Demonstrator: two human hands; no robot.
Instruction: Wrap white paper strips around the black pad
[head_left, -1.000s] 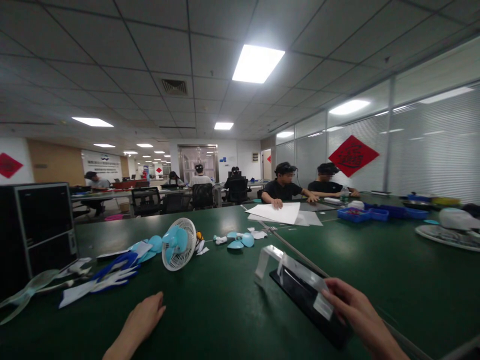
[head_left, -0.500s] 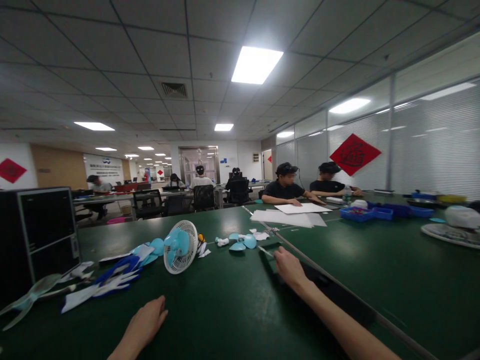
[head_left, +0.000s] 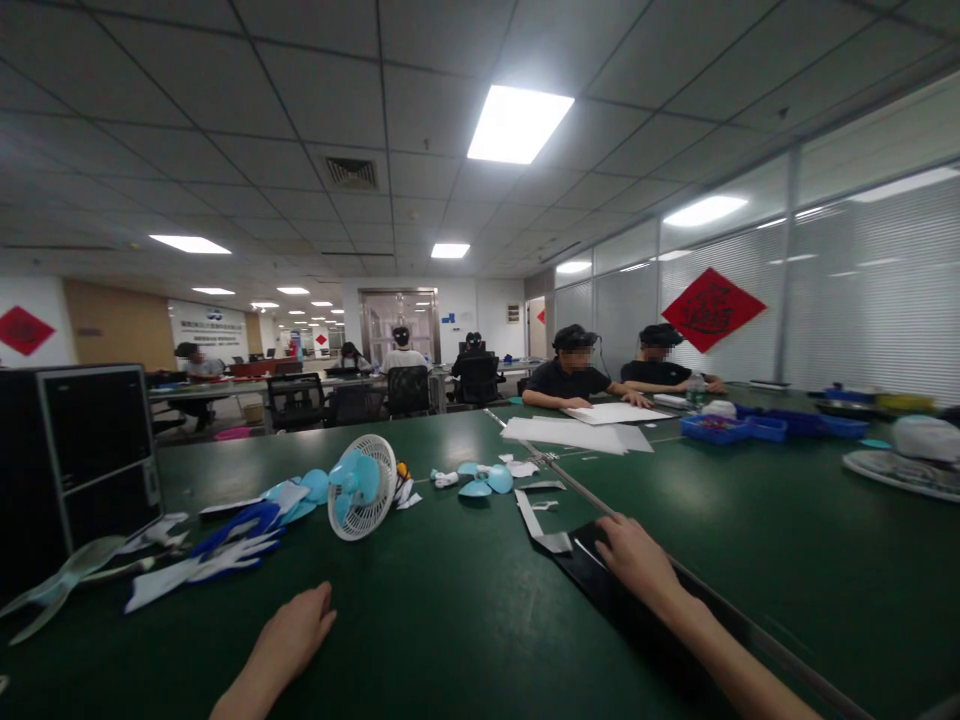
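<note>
View: head camera, looking forward and down over a dark green tabletop [head_left: 420, 600].
Right hand: the person's right hand [head_left: 637, 562] lies over a long, flat, black panel [head_left: 604, 585], fingers bent down towards its surface; whether they pinch it or only rest on it, I cannot tell.
Black panel: on the tabletop, right of centre, running under the hand and forearm, next to a thin grey metal rail [head_left: 581, 489].
Bent strip: a whitish, angular, bent strip [head_left: 529, 515] sits at the panel's far end, beyond the right fingertips; a slim pale strip [head_left: 541, 486] lies just past it.
Left hand: the person's left hand [head_left: 298, 622] is low at left of centre, fingers curled in together, over the tabletop; whether it grips anything, I cannot tell.
Fan parts: a white round fan head with light-blue blades [head_left: 363, 486] stands tilted beyond the left hand; a light-blue plastic fan rotor [head_left: 499, 479] lies to its right.
Gloves: blue-and-white fabric work gloves [head_left: 244, 550] lie left of the fan head.
Far side: a co-worker in a black top [head_left: 566, 380] leans over white flat sheets [head_left: 562, 433]; blue plastic trays [head_left: 712, 429] sit further right.
</note>
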